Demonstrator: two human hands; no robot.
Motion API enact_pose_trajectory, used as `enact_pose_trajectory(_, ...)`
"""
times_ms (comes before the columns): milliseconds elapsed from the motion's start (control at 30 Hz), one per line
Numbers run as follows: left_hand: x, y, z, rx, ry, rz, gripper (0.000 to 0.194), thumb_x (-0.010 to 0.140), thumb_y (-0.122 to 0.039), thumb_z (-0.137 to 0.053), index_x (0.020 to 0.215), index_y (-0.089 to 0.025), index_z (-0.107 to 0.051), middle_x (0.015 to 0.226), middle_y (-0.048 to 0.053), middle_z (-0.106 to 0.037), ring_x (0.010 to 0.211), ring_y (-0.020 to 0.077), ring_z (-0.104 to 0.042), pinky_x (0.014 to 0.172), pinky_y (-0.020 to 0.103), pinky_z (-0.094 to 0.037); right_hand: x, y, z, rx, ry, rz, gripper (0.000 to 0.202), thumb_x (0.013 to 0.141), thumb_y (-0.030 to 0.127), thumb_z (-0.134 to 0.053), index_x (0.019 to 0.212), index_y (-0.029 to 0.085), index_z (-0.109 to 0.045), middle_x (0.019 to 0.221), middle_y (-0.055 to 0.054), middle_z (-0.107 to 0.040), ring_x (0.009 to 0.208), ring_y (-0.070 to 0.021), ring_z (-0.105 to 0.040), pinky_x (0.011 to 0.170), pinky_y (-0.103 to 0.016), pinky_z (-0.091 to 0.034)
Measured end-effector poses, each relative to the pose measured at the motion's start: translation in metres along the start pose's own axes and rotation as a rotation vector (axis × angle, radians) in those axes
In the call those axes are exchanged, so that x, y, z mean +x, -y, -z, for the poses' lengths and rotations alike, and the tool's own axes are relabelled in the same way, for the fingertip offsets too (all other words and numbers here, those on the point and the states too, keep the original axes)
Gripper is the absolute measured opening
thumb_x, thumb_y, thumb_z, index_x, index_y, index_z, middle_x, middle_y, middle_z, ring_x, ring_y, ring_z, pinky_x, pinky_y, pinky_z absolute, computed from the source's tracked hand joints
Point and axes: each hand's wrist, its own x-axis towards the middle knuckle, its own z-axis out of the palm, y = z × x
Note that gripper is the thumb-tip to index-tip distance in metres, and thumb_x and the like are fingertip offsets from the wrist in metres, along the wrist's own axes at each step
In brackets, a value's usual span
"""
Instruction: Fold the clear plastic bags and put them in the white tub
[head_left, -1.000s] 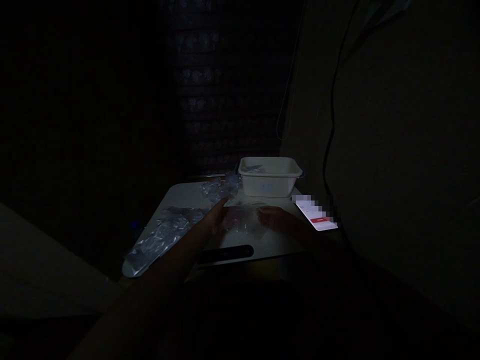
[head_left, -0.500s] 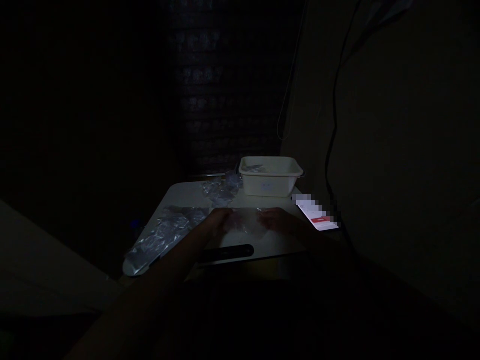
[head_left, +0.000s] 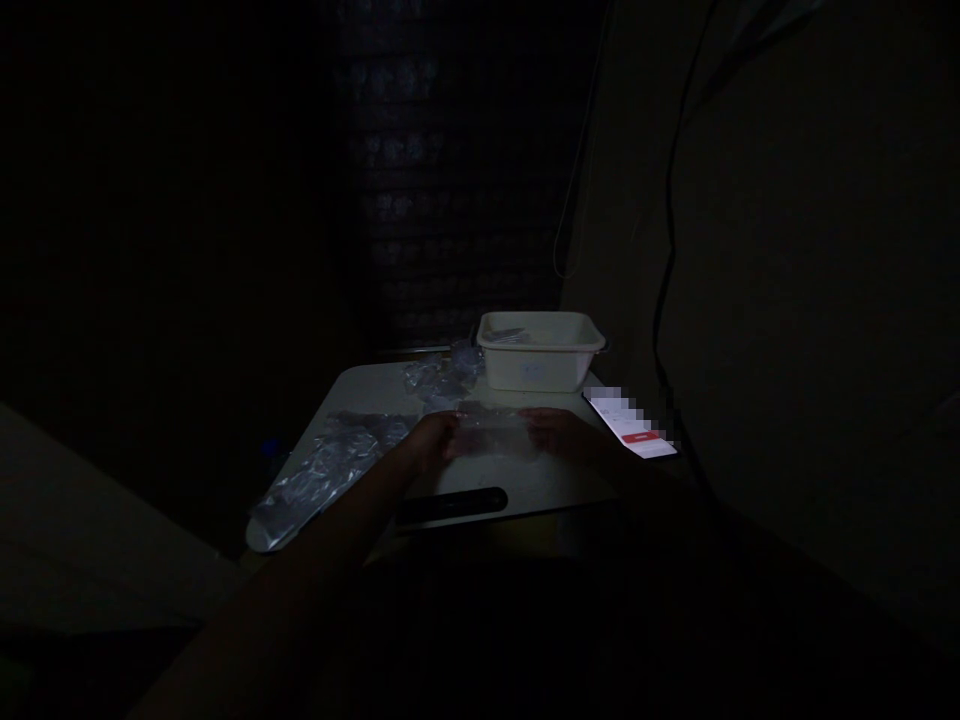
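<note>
Between my two hands a clear plastic bag (head_left: 491, 434) is stretched out above the white table (head_left: 525, 485). My left hand (head_left: 436, 438) is closed on its left edge. At the right edge, my right hand (head_left: 553, 430) is closed on it too. The light is very dim, so single fingers are hard to make out. Left of my left hand lies a spread of crinkled clear plastic bags (head_left: 337, 465). More crumpled plastic (head_left: 435, 378) sits farther back, beside the tub.
A white plastic tub (head_left: 538, 370) with some clear packets (head_left: 508, 336) inside stands at the table's back right. A lit phone (head_left: 634, 425) lies at the right edge. A dark slot (head_left: 454, 505) runs near the front edge. A cable (head_left: 667, 240) hangs at the right.
The plastic bag between my hands now looks flatter and more spread out. Both hands have shifted slightly; the tub, phone and loose plastic stay in place.
</note>
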Motion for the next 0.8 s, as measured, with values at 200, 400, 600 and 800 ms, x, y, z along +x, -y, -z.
enact_pose_trajectory(200,-0.001,0.003,-0.002,0.056,0.004,-0.060,0.018,0.060,0.000,-0.034,0.059,-0.015,-0.044,0.040,-0.005,-0.042,0.031,0.0044,-0.039,0.033,0.013,-0.030,0.000,0.001,0.000,0.013,0.009,0.018,0.020,0.063,0.019,-0.057,0.083,0.015,-0.059,0.077,-0.004,-0.058,0.068,-0.0092,-0.054,0.063,-0.024,-0.043)
enact_pose_trajectory(400,0.005,0.007,-0.001,0.057,0.002,-0.027,0.018,0.060,-0.002,-0.037,0.065,-0.013,-0.050,0.050,-0.001,-0.050,0.038,0.0060,-0.045,0.038,0.017,-0.035,0.004,-0.005,0.005,0.028,-0.020,-0.010,0.021,0.058,0.026,-0.062,0.076,0.014,-0.061,0.070,-0.004,-0.060,0.061,-0.0104,-0.054,0.060,-0.025,-0.043)
enact_pose_trajectory(600,0.015,0.016,0.004,0.146,-0.052,-0.239,0.010,0.066,-0.011,-0.043,0.058,-0.014,-0.049,0.046,-0.003,-0.045,0.038,0.0058,-0.041,0.040,0.017,-0.032,0.000,0.001,0.001,-0.067,-0.168,-0.030,0.025,0.058,0.026,-0.060,0.080,0.015,-0.060,0.077,-0.005,-0.061,0.066,-0.0127,-0.056,0.059,-0.026,-0.043)
enact_pose_trajectory(800,0.008,0.018,0.001,0.882,-0.059,-0.623,0.023,0.071,-0.019,-0.044,0.090,-0.017,-0.055,0.101,0.008,-0.056,0.098,0.0180,-0.047,0.084,0.028,-0.033,-0.001,0.007,0.000,-0.385,-0.268,-0.001,0.027,0.064,0.026,-0.050,0.088,0.016,-0.058,0.091,-0.007,-0.059,0.076,-0.0169,-0.055,0.063,-0.031,-0.045)
